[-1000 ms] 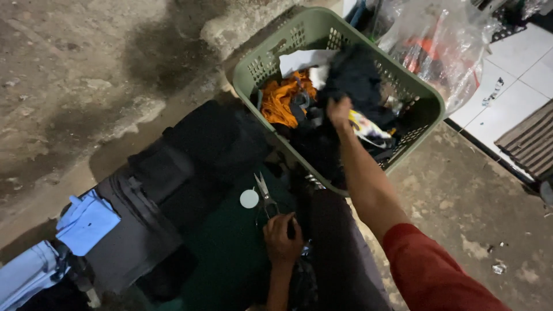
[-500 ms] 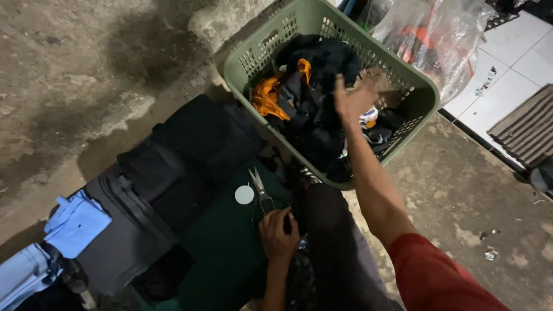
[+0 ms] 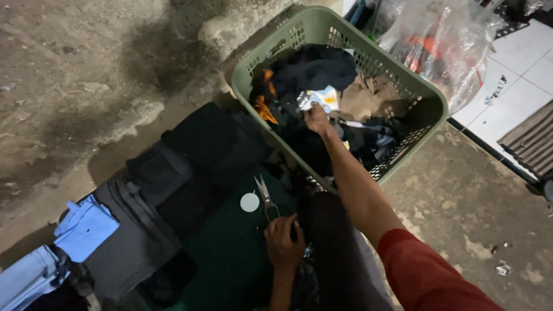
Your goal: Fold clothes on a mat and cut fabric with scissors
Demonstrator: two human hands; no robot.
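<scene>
My right hand [image 3: 317, 120] pinches a white and blue cloth [image 3: 318, 99] inside the green basket [image 3: 423, 95] in the upper middle of the frame. My left hand [image 3: 284, 243], low centre, grips the scissors [image 3: 266, 194] on the dark green fabric [image 3: 230, 253], beside a white disc [image 3: 249, 202].

The person's right arm wore a red sleeve [image 3: 429, 273] at the lower right of the frame, ending above the elbow, forearm bare. The right hand [image 3: 317, 119] and left hand [image 3: 284, 242] were bare, without gloves.
</scene>
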